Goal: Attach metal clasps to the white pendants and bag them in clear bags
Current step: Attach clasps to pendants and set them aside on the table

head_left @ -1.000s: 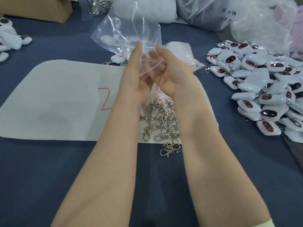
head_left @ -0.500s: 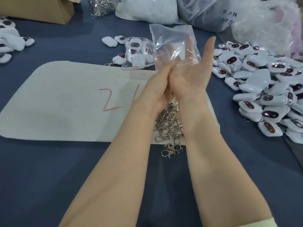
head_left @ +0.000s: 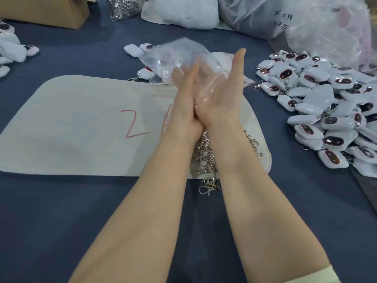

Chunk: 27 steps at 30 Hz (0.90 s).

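Being pressed between two flat palms is a thin, crumpled clear plastic bag (head_left: 179, 58), which is being held raised above the far edge of a white felt mat (head_left: 77, 127) marked with red strokes. The left hand (head_left: 183, 107) is being presented edge-on, its fingers straight and together against the film. The right hand (head_left: 223, 94) is being held with its palm turned toward the left one, fingers likewise straight, and nothing is being gripped by curled fingers on either side. The heels of both hands are touching. Whether anything is lying inside the bag cannot be told, the film being blurred. A loose heap of silver metal swivel clasps (head_left: 206, 160) is lying on the near right part of the mat, partly hidden under the wrists, with a few lying just off its edge on the dark blue table covering (head_left: 61, 221). A large pile of white oblong pendants (head_left: 326, 111) with dark oval faces is lying right of the mat, apart from the hands. A brown cardboard box (head_left: 47, 13) and translucent plastic sacks (head_left: 255, 15) are standing along the far side.
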Motion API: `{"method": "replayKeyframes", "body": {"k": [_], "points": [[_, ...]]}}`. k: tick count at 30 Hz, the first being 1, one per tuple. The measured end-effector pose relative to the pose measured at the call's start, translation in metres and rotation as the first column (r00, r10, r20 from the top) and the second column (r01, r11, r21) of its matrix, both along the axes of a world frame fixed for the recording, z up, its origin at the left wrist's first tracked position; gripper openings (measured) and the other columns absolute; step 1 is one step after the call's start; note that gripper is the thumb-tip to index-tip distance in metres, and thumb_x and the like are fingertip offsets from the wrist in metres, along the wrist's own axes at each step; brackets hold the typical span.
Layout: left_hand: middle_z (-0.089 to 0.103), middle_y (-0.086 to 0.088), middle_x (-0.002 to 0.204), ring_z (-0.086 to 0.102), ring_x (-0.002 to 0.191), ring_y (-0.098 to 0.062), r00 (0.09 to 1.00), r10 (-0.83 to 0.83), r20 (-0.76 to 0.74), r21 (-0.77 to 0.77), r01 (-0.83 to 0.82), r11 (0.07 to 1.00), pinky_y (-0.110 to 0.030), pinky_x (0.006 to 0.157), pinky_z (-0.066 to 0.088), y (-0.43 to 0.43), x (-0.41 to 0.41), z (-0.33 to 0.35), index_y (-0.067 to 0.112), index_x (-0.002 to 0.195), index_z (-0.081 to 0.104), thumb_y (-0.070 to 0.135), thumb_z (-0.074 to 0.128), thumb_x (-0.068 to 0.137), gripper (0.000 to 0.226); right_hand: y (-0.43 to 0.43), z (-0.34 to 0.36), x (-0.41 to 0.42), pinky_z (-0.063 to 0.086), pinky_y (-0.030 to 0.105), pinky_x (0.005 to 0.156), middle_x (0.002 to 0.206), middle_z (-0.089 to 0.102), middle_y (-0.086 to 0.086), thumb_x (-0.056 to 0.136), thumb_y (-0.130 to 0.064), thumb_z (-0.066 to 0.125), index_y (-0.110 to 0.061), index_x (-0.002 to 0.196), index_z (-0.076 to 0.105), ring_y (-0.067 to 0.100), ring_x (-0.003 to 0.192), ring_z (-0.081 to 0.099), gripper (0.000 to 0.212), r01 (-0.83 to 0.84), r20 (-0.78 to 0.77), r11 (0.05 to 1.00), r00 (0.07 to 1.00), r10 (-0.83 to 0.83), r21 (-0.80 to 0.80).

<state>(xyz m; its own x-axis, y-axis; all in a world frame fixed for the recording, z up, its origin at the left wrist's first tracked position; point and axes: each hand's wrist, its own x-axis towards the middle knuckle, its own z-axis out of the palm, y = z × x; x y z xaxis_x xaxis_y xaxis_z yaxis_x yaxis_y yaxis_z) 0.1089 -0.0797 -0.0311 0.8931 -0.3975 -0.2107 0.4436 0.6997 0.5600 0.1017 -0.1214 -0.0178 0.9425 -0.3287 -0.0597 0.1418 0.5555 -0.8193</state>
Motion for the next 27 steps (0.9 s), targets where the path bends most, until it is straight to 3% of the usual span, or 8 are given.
{"method": "replayKeyframes", "body": {"k": [3, 6, 12, 19, 21, 23, 25, 27], "points": [[0.075, 0.004, 0.086, 0.07, 0.083, -0.009, 0.997, -0.057, 0.059, 0.04, 0.055, 0.998, -0.026, 0.075, 0.058, -0.006, -0.004, -0.004, 0.019, 0.101, 0.063, 0.027, 0.056, 0.094, 0.013, -0.013, -0.003, 0.005, 0.044, 0.047, 0.105, 0.107, 0.062, 0.022, 0.086, -0.074, 0.042, 0.004, 0.123, 0.049, 0.038, 0.106, 0.063, 0.086, -0.232, 0.129, 0.851, 0.973, 0.193, 0.471], [0.07, 0.005, 0.111, 0.068, 0.089, -0.004, 0.998, -0.043, 0.035, 0.083, 0.04, 0.996, -0.027, 0.08, 0.057, -0.006, -0.002, -0.002, 0.021, 0.117, 0.06, 0.027, 0.057, 0.093, 0.025, -0.017, -0.006, 0.005, 0.037, 0.047, 0.11, 0.137, 0.051, 0.024, 0.085, -0.078, 0.033, 0.004, 0.14, 0.039, 0.038, 0.132, 0.046, 0.099, -0.285, 0.173, 0.856, 0.957, 0.231, 0.431], [0.072, 0.003, 0.092, 0.07, 0.088, -0.011, 0.999, -0.049, 0.024, 0.126, 0.045, 0.991, -0.03, 0.082, 0.057, -0.01, -0.002, -0.002, 0.022, 0.111, 0.064, 0.034, 0.059, 0.092, 0.023, -0.014, 0.001, 0.003, 0.031, 0.044, 0.112, 0.112, 0.046, 0.013, 0.086, -0.078, 0.031, -0.018, 0.129, 0.054, 0.035, 0.109, 0.045, 0.077, -0.255, 0.142, 0.891, 0.966, 0.216, 0.375], [0.069, -0.005, 0.111, 0.067, 0.102, -0.022, 0.98, 0.184, 0.072, 0.119, -0.192, 0.974, -0.043, 0.095, 0.052, 0.008, 0.016, 0.005, 0.016, 0.111, 0.061, 0.052, 0.059, 0.088, 0.043, -0.017, 0.017, 0.002, 0.056, 0.035, 0.071, 0.098, 0.065, 0.012, 0.094, -0.063, 0.039, -0.009, 0.126, 0.053, 0.027, 0.079, 0.067, 0.064, -0.227, -0.131, 0.974, 0.965, 0.226, 0.009], [0.046, -0.007, 0.14, 0.055, 0.117, -0.018, 0.92, 0.373, 0.118, 0.301, -0.391, 0.87, -0.037, 0.102, 0.045, 0.017, 0.014, 0.012, 0.013, 0.138, 0.035, 0.046, 0.067, 0.084, 0.072, -0.027, 0.021, 0.0, 0.057, 0.033, 0.063, 0.105, 0.067, 0.015, 0.094, -0.065, 0.036, -0.01, 0.132, 0.05, 0.032, 0.08, 0.07, 0.068, -0.169, -0.199, 0.981, 0.969, 0.147, -0.098], [0.021, -0.009, 0.153, 0.033, 0.135, -0.016, 0.695, 0.522, 0.495, 0.5, -0.718, 0.484, -0.029, 0.112, 0.03, 0.034, 0.013, 0.021, 0.005, 0.148, 0.014, 0.037, 0.072, 0.082, 0.093, -0.039, 0.023, -0.003, 0.059, 0.034, 0.061, 0.108, 0.069, 0.02, 0.093, -0.07, 0.03, -0.009, 0.13, 0.05, 0.035, 0.079, 0.072, 0.074, -0.136, -0.267, 0.974, 0.96, 0.085, -0.18], [0.025, -0.016, 0.151, 0.025, 0.141, -0.024, 0.438, 0.18, 0.881, 0.416, -0.897, 0.147, -0.03, 0.116, 0.021, 0.046, 0.013, 0.032, -0.003, 0.145, 0.022, 0.038, 0.069, 0.081, 0.089, -0.049, 0.024, -0.005, 0.058, 0.032, 0.055, 0.102, 0.071, 0.024, 0.091, -0.074, 0.022, 0.0, 0.121, 0.056, 0.035, 0.073, 0.072, 0.087, -0.183, -0.33, 0.955, 0.939, 0.099, -0.235], [0.035, -0.007, 0.148, 0.03, 0.139, -0.023, 0.445, -0.284, 0.849, 0.513, -0.823, 0.245, -0.036, 0.115, 0.023, 0.047, 0.009, 0.048, 0.009, 0.144, 0.031, 0.05, 0.066, 0.072, 0.09, -0.051, 0.024, -0.007, 0.058, 0.032, 0.059, 0.087, 0.073, 0.021, 0.088, -0.078, 0.016, 0.001, 0.102, 0.064, 0.034, 0.07, 0.071, 0.094, -0.293, -0.373, 0.919, 0.91, 0.182, -0.266]]}}
